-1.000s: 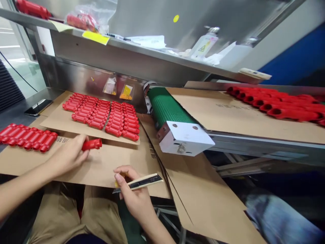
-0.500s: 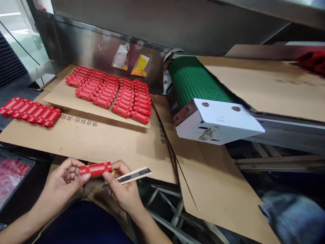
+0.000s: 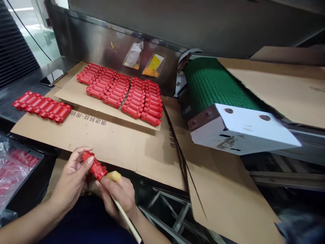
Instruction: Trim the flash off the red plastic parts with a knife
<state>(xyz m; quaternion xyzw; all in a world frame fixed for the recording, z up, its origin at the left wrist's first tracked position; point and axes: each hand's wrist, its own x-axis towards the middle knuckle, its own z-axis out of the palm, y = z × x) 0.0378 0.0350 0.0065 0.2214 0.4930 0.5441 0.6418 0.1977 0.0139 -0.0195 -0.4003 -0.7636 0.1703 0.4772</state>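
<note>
My left hand [image 3: 73,176] pinches a red ribbed plastic tube [image 3: 94,166] between thumb and fingers, just over the front edge of the cardboard. The tube slants, its near end turned toward my right hand [image 3: 119,193]. A yellow finger cot [image 3: 114,176] covers one finger of that hand. The right fingers are closed round a slim cream-handled craft knife [image 3: 127,218], whose handle points back toward me. They touch the near end of the tube; the knife's tip is hidden there.
Rows of red tubes [image 3: 116,86] lie on a cardboard sheet [image 3: 83,101], with another row [image 3: 43,106] to the left. A bin of bagged red parts [image 3: 19,166] stands at the lower left. A green conveyor belt [image 3: 208,84] with a white end cover [image 3: 243,128] juts in at right.
The red tube has swung from nearly level to a steep slant, its near end toward my right hand. The knife handle has turned from pointing right to pointing back toward me. The view has shifted left.
</note>
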